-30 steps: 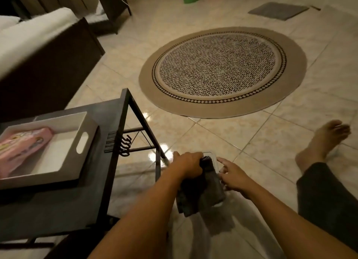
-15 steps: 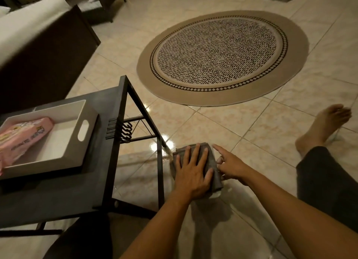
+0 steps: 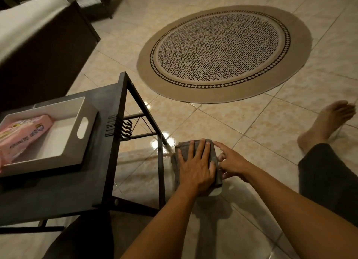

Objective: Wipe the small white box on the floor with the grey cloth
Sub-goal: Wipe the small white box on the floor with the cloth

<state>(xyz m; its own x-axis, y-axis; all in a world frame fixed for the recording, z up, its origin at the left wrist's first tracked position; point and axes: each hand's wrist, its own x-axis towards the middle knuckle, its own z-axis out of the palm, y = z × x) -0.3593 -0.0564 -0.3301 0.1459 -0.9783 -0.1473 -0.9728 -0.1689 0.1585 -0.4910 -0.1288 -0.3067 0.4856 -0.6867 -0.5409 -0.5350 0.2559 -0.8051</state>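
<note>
- Cloth [image 3: 183, 152], grey and folded, lies draped over the small white box [image 3: 216, 192] on the tiled floor [image 3: 251, 127], so almost all of the box is hidden; only a pale corner peeks out at the near right edge, below the cloth.
- Box shape and lid cannot be made out under the fabric.
- Left hand [image 3: 195, 166] lies flat on top of the cloth, palm down, fingers stretched out and slightly spread, gripping nothing, just pressing.
- Right hand [image 3: 232, 164] is at the box's right side, fingers loosely extended, index pointing toward the far edge of the cloth. Its fingertips touch the cloth's edge or the box's side; which of the two is hard to tell from where the fabric folds over.
- Neither hand is closed around anything.
- Both forearms run out of the bottom of the view, so the rest of the person is cut off, apart from a bare foot [image 3: 327, 123] and a dark trouser leg [image 3: 329, 177] at right.
- Just left of the box stands a black metal side table [image 3: 100, 181], its leg close beside the cloth.
- On the table sits a white tray [image 3: 83, 123] holding a pink packet [image 3: 23, 132], the packet cut off by the left edge and its print too blurred to read.
- Farther off lies a round patterned rug [image 3: 222, 53].
</note>
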